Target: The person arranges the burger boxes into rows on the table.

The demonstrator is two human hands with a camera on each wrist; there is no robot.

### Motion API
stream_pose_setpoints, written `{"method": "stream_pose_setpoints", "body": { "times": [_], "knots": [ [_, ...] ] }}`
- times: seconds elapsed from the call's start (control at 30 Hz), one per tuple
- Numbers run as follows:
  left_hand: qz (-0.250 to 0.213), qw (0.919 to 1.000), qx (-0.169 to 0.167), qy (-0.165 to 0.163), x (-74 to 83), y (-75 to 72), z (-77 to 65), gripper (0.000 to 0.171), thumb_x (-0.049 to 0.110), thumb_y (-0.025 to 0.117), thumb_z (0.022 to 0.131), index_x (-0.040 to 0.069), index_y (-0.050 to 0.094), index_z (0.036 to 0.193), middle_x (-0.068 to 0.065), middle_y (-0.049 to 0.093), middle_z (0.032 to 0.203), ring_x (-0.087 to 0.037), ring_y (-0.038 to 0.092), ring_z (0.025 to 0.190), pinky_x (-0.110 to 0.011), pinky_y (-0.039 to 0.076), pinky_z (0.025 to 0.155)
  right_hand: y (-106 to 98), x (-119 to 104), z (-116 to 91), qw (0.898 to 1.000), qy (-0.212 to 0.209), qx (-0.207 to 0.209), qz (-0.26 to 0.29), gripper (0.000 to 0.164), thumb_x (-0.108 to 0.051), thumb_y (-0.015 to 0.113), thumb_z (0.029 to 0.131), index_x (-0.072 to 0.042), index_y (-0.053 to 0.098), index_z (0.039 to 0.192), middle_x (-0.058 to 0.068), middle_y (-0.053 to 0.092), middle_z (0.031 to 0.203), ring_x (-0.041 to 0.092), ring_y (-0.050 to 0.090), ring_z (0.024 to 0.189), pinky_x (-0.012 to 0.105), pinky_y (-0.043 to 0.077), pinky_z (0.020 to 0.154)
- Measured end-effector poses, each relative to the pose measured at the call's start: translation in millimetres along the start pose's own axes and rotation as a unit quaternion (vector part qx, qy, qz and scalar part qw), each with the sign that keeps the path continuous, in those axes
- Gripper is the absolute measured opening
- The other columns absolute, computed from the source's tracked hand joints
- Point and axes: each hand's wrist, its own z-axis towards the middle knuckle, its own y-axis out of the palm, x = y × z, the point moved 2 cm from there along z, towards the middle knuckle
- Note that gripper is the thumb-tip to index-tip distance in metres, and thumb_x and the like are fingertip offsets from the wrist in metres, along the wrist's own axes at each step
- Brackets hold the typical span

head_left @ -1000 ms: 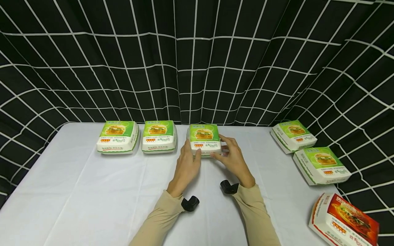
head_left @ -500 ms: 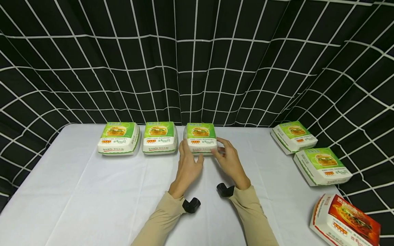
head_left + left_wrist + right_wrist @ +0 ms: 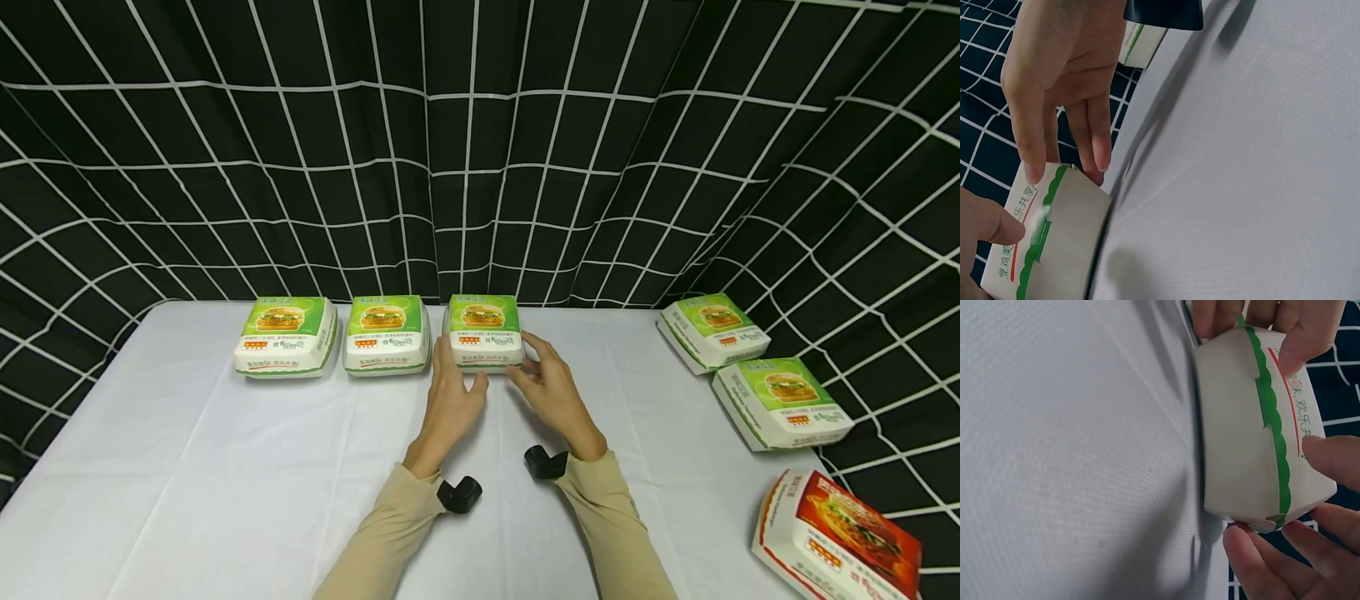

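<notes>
A green-and-white burger box [image 3: 483,335] sits at the far side of the white table, third in a row. My left hand [image 3: 450,402] touches its left front corner, fingers fairly straight along the side and thumb by the front face. Opposite, my right hand [image 3: 557,396] is at the right front corner, its relaxed fingers beside the box and its thumb near the front. The right wrist view shows the green scalloped lid edge of the box [image 3: 1235,419] between both hands; the lid is down. Its back side is hidden.
Two matching burger boxes, the middle one [image 3: 386,336] and the left one [image 3: 286,337], complete the row. At the right edge lie two more green boxes, the far one [image 3: 714,332] and the near one [image 3: 782,404], plus a red burger box [image 3: 837,533]. A black gridded curtain [image 3: 480,150] hangs behind.
The burger box between my hands has slid left and slightly back, towards the middle box. Both hands moved along with it; the left thumb has come lower on its front. The other boxes have not moved.
</notes>
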Motion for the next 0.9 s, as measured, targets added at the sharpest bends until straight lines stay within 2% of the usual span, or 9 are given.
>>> {"method": "stream_pose_setpoints", "body": {
  "times": [0.23,0.7,0.9],
  "knots": [
    [-0.004,0.9999,-0.002,-0.014,0.2,-2.2,0.2,0.086,0.017,0.059,0.093,0.002,0.005,0.158,-0.027,0.006,0.164,-0.04,0.015,0.152,-0.053,0.022,0.122,2.4,0.3,-1.2,1.0,0.004,-0.02,0.023,0.065,-0.011,0.065,0.096,0.0,0.033,0.152,0.026,0.035,0.155,0.046,0.053,0.129,0.052,0.051,0.101],
    [-0.001,1.0,-0.004,-0.003,-0.9,-0.5,1.9,0.086,0.015,0.06,0.093,0.003,0.005,0.158,-0.028,0.006,0.163,-0.039,0.011,0.153,-0.053,0.02,0.123,1.0,2.5,1.3,0.999,0.004,-0.026,0.042,0.066,-0.009,0.064,0.096,0.001,0.032,0.152,0.028,0.032,0.155,0.046,0.054,0.128,0.049,0.051,0.102],
    [0.004,0.9999,-0.007,-0.009,-1.0,-0.2,1.4,0.086,0.016,0.06,0.094,0.002,0.005,0.158,-0.028,0.006,0.163,-0.039,0.011,0.153,-0.053,0.02,0.123,0.8,1.8,1.0,0.999,0.005,-0.027,0.041,0.065,-0.01,0.064,0.096,0.0,0.033,0.152,0.027,0.033,0.155,0.045,0.054,0.128,0.05,0.051,0.102]
  ]
}}
